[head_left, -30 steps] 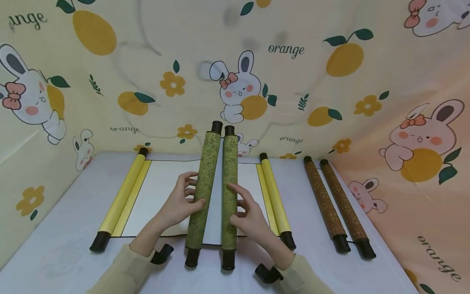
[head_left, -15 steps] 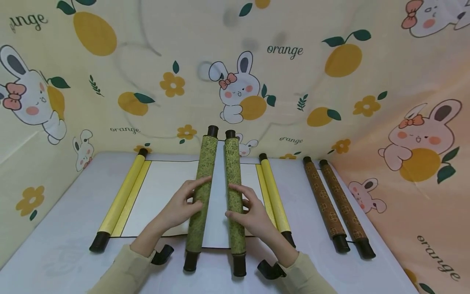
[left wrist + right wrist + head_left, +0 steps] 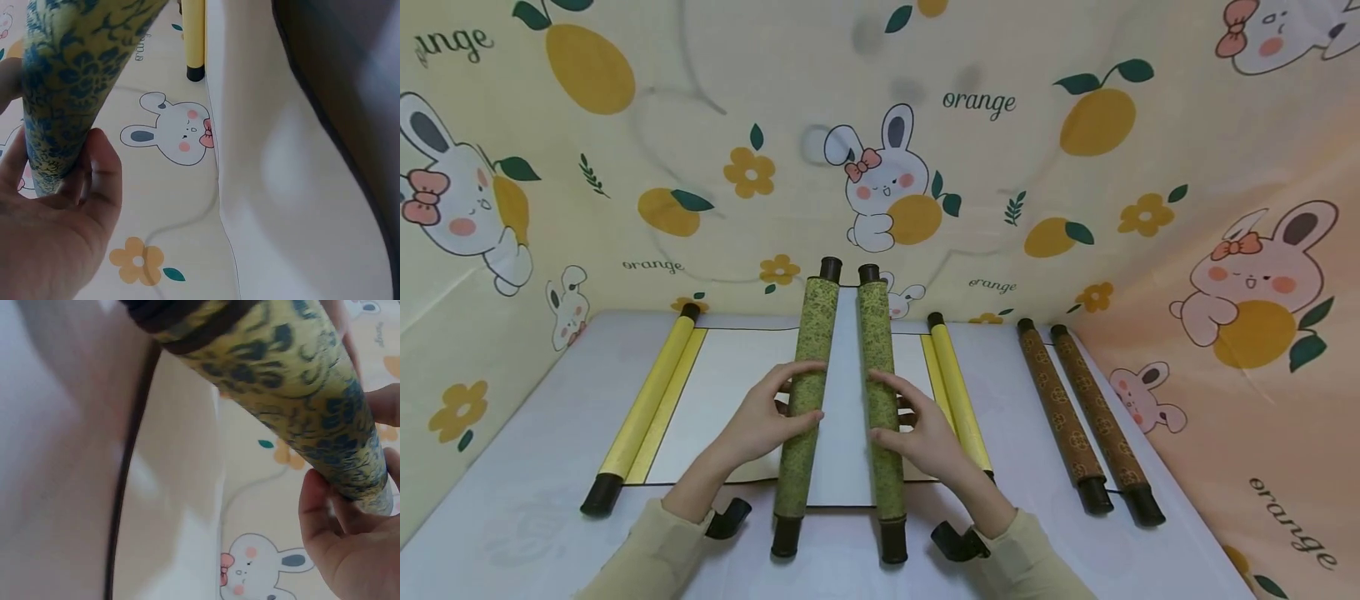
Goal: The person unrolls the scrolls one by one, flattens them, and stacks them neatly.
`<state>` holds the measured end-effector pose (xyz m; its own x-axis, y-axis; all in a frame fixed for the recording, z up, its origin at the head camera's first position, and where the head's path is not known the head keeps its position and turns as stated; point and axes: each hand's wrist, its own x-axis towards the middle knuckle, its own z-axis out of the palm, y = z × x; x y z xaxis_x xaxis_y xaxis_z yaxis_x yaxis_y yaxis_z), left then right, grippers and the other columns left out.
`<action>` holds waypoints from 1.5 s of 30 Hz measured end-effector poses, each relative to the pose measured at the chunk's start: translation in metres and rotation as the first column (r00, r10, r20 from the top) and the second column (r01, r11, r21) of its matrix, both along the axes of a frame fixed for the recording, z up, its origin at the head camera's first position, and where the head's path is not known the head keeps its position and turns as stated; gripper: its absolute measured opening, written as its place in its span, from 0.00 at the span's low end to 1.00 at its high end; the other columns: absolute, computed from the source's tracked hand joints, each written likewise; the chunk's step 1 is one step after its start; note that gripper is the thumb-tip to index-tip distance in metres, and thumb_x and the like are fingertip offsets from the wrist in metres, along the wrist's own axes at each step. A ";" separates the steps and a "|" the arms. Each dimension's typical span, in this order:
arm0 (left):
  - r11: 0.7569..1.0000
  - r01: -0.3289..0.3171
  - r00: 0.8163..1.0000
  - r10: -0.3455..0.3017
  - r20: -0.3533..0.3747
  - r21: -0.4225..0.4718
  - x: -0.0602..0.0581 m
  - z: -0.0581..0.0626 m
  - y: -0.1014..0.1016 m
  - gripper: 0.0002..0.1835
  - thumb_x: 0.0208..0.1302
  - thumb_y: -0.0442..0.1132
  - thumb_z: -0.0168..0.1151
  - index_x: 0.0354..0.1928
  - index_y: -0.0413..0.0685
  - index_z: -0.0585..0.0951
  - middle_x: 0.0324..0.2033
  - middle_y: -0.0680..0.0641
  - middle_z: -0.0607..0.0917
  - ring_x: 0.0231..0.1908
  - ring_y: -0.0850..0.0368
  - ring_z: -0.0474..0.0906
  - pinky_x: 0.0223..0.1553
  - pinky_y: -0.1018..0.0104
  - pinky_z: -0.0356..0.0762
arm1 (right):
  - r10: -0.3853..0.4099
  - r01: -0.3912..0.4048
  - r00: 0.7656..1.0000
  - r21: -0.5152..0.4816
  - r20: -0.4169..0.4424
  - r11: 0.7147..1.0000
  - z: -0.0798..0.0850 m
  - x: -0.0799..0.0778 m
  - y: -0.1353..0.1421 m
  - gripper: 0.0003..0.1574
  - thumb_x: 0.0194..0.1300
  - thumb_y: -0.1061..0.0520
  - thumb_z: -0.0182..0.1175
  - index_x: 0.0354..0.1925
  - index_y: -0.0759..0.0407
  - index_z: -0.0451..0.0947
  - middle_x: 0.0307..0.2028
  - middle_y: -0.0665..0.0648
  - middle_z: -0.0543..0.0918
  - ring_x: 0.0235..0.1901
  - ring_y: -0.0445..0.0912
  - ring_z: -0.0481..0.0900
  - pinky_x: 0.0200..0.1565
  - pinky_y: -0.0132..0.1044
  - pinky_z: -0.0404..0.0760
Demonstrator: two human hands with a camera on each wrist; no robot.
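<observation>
A hand scroll with two green-patterned rolled ends is held up over the middle of the work surface. My left hand [image 3: 763, 421] grips its left roll [image 3: 793, 479], thumb and index finger on the near face, other fingers behind. On the right roll [image 3: 889, 487] my right hand [image 3: 928, 433] has the same kind of grip. A strip of white paper [image 3: 844, 458] shows between the two rolls. In the left wrist view the left roll [image 3: 81, 81] shows a dark floral pattern on yellow; the right roll [image 3: 312, 406] looks alike in the right wrist view.
Behind the held scroll lies a yellow scroll [image 3: 647, 400], spread open with its white paper [image 3: 722, 392] showing. A brown patterned scroll [image 3: 1063, 408], its two rolls side by side, lies at the right. Cloth with rabbits and oranges [image 3: 760, 83] walls in the back and sides.
The two green rolls have moved apart, the left one leftward and the right one rightward, so more white paper shows between them. Both have also come slightly lower.
</observation>
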<state>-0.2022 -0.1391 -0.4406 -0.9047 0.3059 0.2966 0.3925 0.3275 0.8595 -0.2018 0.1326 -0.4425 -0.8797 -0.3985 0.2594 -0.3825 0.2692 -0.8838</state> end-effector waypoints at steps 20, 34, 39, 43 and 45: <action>1.000 0.001 1.000 -0.001 -0.005 -0.006 -0.002 0.009 -0.011 0.36 0.64 0.25 0.61 0.74 0.52 0.72 0.70 0.42 0.70 0.62 0.45 0.69 0.57 0.44 0.72 | -0.005 0.015 0.991 -0.072 0.133 0.997 0.010 -0.004 0.012 0.52 0.61 0.74 0.59 0.77 0.41 0.65 0.78 0.53 0.59 0.74 0.61 0.60 0.48 0.46 0.75; 0.996 -0.074 0.997 0.072 -0.036 -0.058 -0.003 0.009 -0.013 0.36 0.62 0.31 0.74 0.72 0.50 0.73 0.68 0.43 0.73 0.61 0.46 0.73 0.46 0.57 0.80 | -0.044 0.048 0.994 -0.037 0.103 0.998 0.009 -0.009 0.016 0.53 0.59 0.69 0.72 0.77 0.44 0.66 0.72 0.58 0.68 0.51 0.56 0.77 0.44 0.45 0.83; 0.996 -0.073 0.995 0.069 -0.068 -0.059 -0.005 0.009 -0.018 0.35 0.63 0.28 0.72 0.72 0.48 0.73 0.68 0.40 0.72 0.63 0.41 0.71 0.52 0.50 0.79 | -0.040 0.042 0.995 -0.021 0.093 0.999 0.010 -0.010 0.019 0.53 0.60 0.71 0.69 0.78 0.44 0.65 0.75 0.58 0.65 0.48 0.54 0.79 0.42 0.42 0.83; 0.996 -0.069 0.995 0.065 -0.074 -0.056 -0.006 0.010 -0.023 0.35 0.64 0.26 0.69 0.72 0.49 0.73 0.69 0.40 0.70 0.65 0.41 0.68 0.54 0.46 0.78 | -0.029 0.032 0.994 -0.025 0.101 0.999 0.012 -0.010 0.022 0.53 0.60 0.72 0.66 0.78 0.46 0.64 0.75 0.61 0.64 0.46 0.55 0.78 0.40 0.41 0.82; 0.996 -0.069 0.995 0.064 -0.075 -0.060 -0.007 0.011 -0.025 0.34 0.65 0.26 0.67 0.72 0.50 0.73 0.70 0.41 0.69 0.64 0.42 0.69 0.51 0.49 0.78 | -0.022 0.026 0.993 -0.040 0.112 0.999 0.013 -0.011 0.024 0.53 0.60 0.73 0.64 0.78 0.46 0.64 0.74 0.62 0.64 0.47 0.56 0.77 0.39 0.40 0.81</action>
